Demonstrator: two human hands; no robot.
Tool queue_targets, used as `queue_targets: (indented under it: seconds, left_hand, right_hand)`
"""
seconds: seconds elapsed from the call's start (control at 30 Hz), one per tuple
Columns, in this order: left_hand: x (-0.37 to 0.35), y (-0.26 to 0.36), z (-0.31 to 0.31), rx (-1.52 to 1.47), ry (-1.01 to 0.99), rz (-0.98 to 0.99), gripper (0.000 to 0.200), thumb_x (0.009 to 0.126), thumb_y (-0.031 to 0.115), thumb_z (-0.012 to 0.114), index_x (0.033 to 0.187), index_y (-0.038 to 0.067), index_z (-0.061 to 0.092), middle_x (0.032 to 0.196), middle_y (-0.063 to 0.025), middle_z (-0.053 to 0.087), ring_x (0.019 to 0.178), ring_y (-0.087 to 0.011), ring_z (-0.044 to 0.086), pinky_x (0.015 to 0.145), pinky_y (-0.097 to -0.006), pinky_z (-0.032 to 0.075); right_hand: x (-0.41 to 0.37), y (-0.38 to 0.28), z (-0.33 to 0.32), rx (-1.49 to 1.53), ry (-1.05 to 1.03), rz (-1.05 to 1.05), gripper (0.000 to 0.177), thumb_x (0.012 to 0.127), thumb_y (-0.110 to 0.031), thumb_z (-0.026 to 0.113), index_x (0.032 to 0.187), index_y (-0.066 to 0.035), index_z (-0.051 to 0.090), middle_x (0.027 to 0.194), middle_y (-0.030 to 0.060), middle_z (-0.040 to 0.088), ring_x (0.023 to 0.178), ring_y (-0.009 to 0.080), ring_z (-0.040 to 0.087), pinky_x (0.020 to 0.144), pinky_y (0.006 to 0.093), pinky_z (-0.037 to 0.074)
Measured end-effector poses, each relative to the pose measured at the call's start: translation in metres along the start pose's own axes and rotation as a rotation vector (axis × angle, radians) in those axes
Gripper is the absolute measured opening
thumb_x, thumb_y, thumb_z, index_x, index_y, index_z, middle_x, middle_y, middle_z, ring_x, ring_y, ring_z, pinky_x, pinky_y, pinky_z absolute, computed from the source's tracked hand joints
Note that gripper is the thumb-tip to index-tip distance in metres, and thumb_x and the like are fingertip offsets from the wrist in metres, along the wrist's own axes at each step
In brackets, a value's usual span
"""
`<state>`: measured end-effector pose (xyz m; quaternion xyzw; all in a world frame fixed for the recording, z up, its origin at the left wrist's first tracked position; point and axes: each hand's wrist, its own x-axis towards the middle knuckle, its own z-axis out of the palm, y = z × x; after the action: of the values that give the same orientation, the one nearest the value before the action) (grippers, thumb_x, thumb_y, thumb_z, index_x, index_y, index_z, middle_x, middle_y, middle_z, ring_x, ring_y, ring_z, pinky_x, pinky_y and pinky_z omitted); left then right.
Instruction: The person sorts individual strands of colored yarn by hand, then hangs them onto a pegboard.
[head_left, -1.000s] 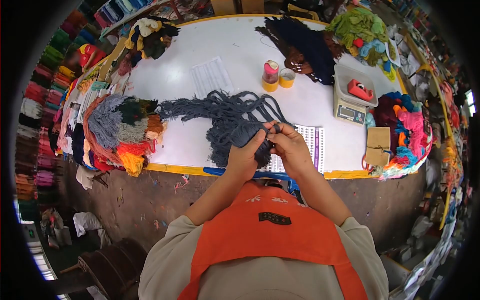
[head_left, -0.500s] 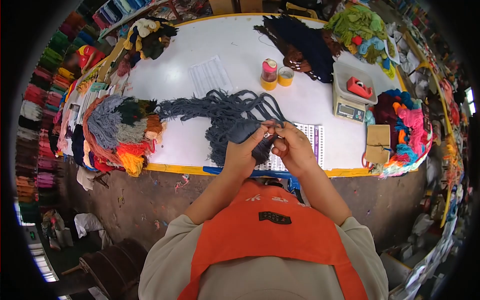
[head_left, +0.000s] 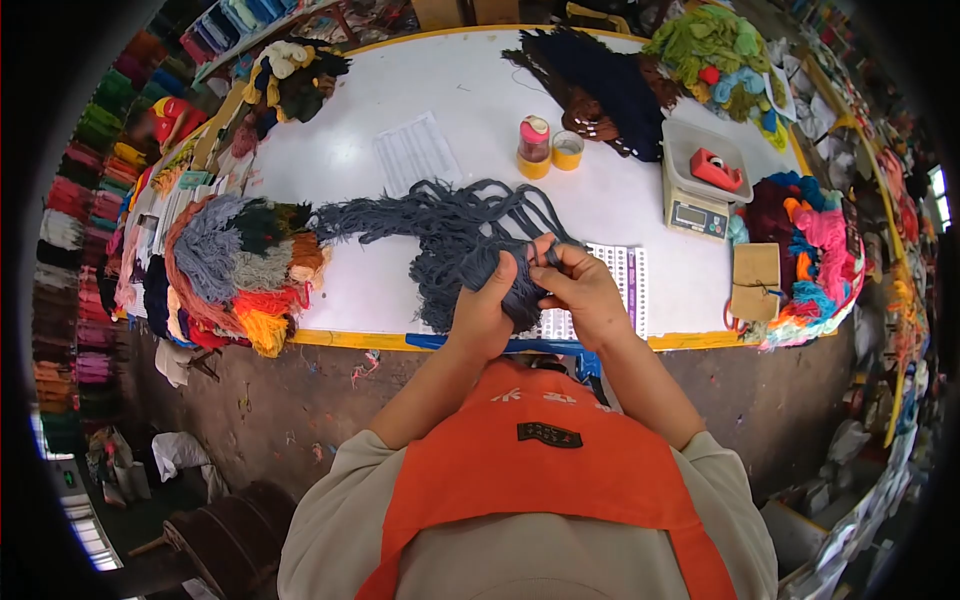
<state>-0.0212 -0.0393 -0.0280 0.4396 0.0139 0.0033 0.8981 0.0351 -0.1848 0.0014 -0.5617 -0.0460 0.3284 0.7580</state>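
Note:
A tangled bundle of dark blue-grey yarn lies on the white table in front of me, its loose strands trailing to the left and looping up towards the back. My left hand is closed around part of this yarn, thumb uppermost; its other fingers are largely hidden beneath the strands. Close beside it, my right hand pinches a few strands between thumb and fingers. Partly under both hands is a white card with rows of holes and a purple stripe.
Multicoloured yarn heaps lie at the left and right. A digital scale carries a tub with a red tape dispenser. Behind the yarn stand a pink-lidded bottle and a tape roll, near a printed sheet.
My thumbs and fingertips, close together before, have moved apart. The right hand has shifted and turned slightly while pinching strands; the left hand keeps hold of the yarn.

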Motion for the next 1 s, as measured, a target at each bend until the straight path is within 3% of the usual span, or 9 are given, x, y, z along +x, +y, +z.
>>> queue_targets:
  seconds: [0.1, 0.17, 0.3, 0.37, 0.6, 0.87, 1.0]
  left_hand:
    - [-0.001, 0.003, 0.004, -0.030, -0.001, -0.007, 0.064, 0.104, 0.044, 0.038, 0.141, -0.008, 0.041, 0.142, -0.0160, 0.049, 0.126, -0.0215, 0.052, 0.107, -0.0366, 0.040]
    - [-0.001, 0.004, 0.004, -0.056, 0.014, -0.010, 0.064, 0.104, 0.044, 0.038, 0.141, -0.008, 0.040, 0.142, -0.0160, 0.049, 0.126, -0.0213, 0.052, 0.107, -0.0364, 0.040]
    - [-0.001, 0.003, 0.001, -0.085, 0.000, -0.036, 0.063, 0.105, 0.043, 0.038, 0.141, -0.008, 0.041, 0.140, -0.0156, 0.050, 0.124, -0.0208, 0.052, 0.106, -0.0357, 0.041]
    - [-0.002, 0.005, 0.002, -0.071, 0.010, -0.025, 0.062, 0.105, 0.042, 0.038, 0.141, -0.008, 0.041, 0.140, -0.0153, 0.050, 0.124, -0.0207, 0.053, 0.105, -0.0355, 0.042]
    - [-0.002, 0.005, 0.003, -0.055, 0.054, 0.001, 0.050, 0.105, 0.033, 0.044, 0.136, -0.006, 0.047, 0.137, -0.0152, 0.053, 0.120, -0.0199, 0.055, 0.098, -0.0343, 0.048]
    - [0.001, -0.001, -0.008, -0.054, 0.107, 0.006, 0.041, 0.104, 0.030, 0.045, 0.124, -0.004, 0.057, 0.117, -0.0119, 0.065, 0.108, -0.0207, 0.062, 0.092, -0.0355, 0.051]
    - [0.001, 0.003, -0.003, -0.175, 0.053, 0.058, 0.036, 0.104, 0.029, 0.047, 0.118, -0.001, 0.060, 0.115, -0.0120, 0.065, 0.104, -0.0210, 0.062, 0.091, -0.0361, 0.051]
  right_hand:
    - [-0.001, -0.001, 0.002, 0.000, 0.020, 0.001, 0.006, 0.089, -0.013, 0.068, 0.095, -0.012, 0.065, 0.091, -0.0056, 0.064, 0.078, 0.0014, 0.058, 0.061, 0.0178, 0.050]
    - [0.000, 0.000, 0.003, 0.007, 0.026, -0.007, 0.018, 0.090, -0.012, 0.066, 0.107, -0.007, 0.067, 0.092, -0.0048, 0.062, 0.079, 0.0019, 0.057, 0.060, 0.0175, 0.049]
    - [0.000, -0.001, 0.005, 0.030, 0.035, 0.002, 0.017, 0.090, -0.012, 0.066, 0.107, -0.007, 0.067, 0.091, -0.0047, 0.062, 0.078, 0.0022, 0.056, 0.059, 0.0178, 0.049]
    - [0.000, -0.001, 0.006, -0.027, 0.024, -0.012, 0.008, 0.091, -0.013, 0.066, 0.099, -0.011, 0.065, 0.093, -0.0048, 0.063, 0.080, 0.0023, 0.057, 0.061, 0.0186, 0.050]
    - [0.001, 0.003, 0.004, -0.092, -0.013, -0.029, 0.015, 0.092, -0.012, 0.064, 0.106, -0.010, 0.064, 0.093, -0.0042, 0.063, 0.082, 0.0029, 0.057, 0.063, 0.0205, 0.051]
    - [-0.002, -0.006, 0.006, 0.209, 0.008, 0.071, 0.021, 0.096, -0.017, 0.056, 0.114, -0.009, 0.061, 0.092, -0.0029, 0.061, 0.058, 0.0037, 0.040, 0.059, 0.0217, 0.046]
    - [0.002, 0.000, -0.002, 0.261, 0.004, 0.066, 0.021, 0.096, -0.017, 0.055, 0.114, -0.009, 0.061, 0.089, -0.0036, 0.059, 0.058, 0.0035, 0.041, 0.058, 0.0214, 0.046]
